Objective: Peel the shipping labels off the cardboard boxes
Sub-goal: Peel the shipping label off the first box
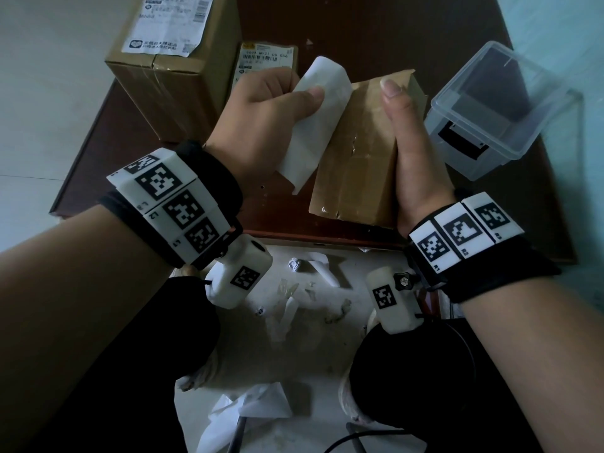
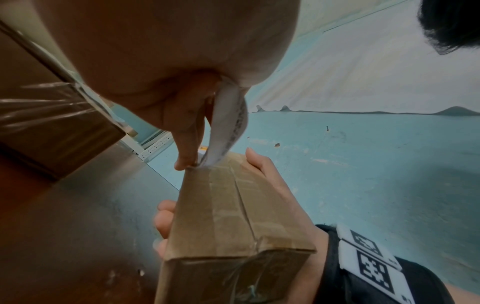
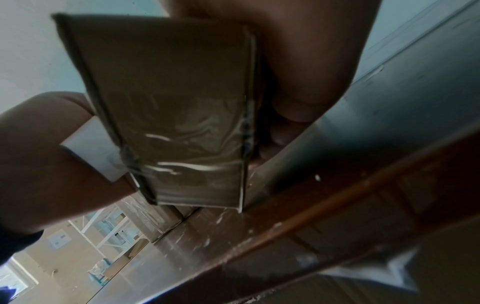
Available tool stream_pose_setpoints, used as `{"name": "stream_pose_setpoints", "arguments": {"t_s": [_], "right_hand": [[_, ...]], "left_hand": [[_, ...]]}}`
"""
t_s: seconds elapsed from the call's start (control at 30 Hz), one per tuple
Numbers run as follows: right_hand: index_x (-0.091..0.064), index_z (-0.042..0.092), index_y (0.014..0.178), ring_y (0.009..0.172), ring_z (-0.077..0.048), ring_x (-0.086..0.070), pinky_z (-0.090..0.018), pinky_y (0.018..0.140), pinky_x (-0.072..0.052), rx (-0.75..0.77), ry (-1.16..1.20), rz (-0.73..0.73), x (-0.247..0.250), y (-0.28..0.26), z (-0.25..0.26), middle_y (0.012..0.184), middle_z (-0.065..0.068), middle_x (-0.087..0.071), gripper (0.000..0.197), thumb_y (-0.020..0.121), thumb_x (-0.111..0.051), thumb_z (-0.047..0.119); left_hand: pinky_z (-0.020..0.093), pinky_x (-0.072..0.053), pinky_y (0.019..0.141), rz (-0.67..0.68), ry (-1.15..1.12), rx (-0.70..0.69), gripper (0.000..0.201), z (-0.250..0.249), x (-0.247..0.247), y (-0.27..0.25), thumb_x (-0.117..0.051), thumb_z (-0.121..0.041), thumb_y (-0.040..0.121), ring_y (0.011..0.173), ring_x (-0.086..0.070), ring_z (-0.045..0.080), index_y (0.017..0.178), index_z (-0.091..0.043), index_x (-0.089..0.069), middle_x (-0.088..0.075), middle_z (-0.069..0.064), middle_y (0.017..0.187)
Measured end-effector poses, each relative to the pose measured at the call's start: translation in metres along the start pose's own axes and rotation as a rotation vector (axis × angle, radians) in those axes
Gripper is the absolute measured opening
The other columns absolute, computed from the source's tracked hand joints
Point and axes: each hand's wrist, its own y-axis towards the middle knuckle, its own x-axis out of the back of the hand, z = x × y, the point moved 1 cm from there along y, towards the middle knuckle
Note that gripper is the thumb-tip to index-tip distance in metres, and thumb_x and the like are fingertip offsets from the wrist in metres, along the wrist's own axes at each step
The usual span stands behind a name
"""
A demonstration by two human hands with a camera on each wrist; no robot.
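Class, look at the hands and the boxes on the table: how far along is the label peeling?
Done: label scraps litter the floor. In hand: the left hand pulls a white label off the small box that the right hand grips. Left: the big box and the box behind keep theirs.

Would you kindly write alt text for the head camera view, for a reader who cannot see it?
Left hand grips a white shipping label mostly peeled off a small cardboard box, which the right hand holds over a dark wooden table. Two labelled boxes and a clear plastic container sit behind.
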Motion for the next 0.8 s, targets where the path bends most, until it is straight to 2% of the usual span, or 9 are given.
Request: {"name": "stream_pose_setpoints", "arguments": {"t_s": [0.13,0.27,0.47,0.63,0.8], "right_hand": [[-0.077,0.031,0.122,0.117,-0.030,-0.076,-0.060,0.108,-0.054,0.001,-0.002,0.010,0.0002,0.0005,-0.0007,0.120,-0.008,-0.081,0.070,0.080,-0.060,0.084],[-0.077,0.032,0.124,0.118,-0.029,-0.075,-0.061,0.109,-0.053,-0.005,0.004,0.012,0.0002,0.0017,-0.0016,0.121,-0.007,-0.080,0.070,0.080,-0.060,0.084],[-0.077,0.030,0.125,0.119,-0.031,-0.075,-0.061,0.110,-0.052,0.001,0.005,0.025,0.0006,0.0021,-0.0024,0.122,-0.008,-0.080,0.070,0.084,-0.059,0.083],[-0.077,0.031,0.123,0.118,-0.029,-0.075,-0.060,0.109,-0.053,0.017,0.009,0.012,0.0011,0.0022,-0.0024,0.121,-0.007,-0.080,0.066,0.085,-0.058,0.081],[-0.074,0.031,0.133,0.121,-0.028,-0.074,-0.058,0.111,-0.051,-0.001,-0.005,0.005,0.0002,0.0055,-0.0042,0.125,-0.005,-0.079,0.083,0.077,-0.062,0.090]], "left_hand": [[0.034,-0.047,0.060,0.001,-0.005,0.002,0.028,0.0001,-0.0002,0.0000,-0.062,-0.027,0.091,0.067,-0.056,0.026,0.068,-0.015,-0.054,-0.055,0.005,0.069],[0.029,-0.048,0.057,0.005,0.015,-0.007,0.029,0.0012,0.0008,0.0002,-0.061,-0.023,0.096,0.063,-0.058,0.015,0.068,-0.016,-0.054,-0.056,0.000,0.067],[0.025,-0.047,0.054,0.003,0.022,-0.004,0.032,0.0004,0.0006,0.0001,-0.060,-0.019,0.099,0.059,-0.056,0.010,0.068,-0.017,-0.053,-0.055,-0.003,0.065],[0.030,-0.048,0.058,0.010,0.016,-0.003,0.029,0.0003,0.0015,0.0006,-0.060,-0.023,0.097,0.064,-0.059,0.016,0.069,-0.017,-0.055,-0.057,0.001,0.069],[0.027,-0.049,0.055,0.004,0.001,-0.002,0.029,0.0003,0.0005,0.0002,-0.060,-0.019,0.099,0.061,-0.060,0.013,0.071,-0.014,-0.055,-0.058,0.000,0.068]]}}
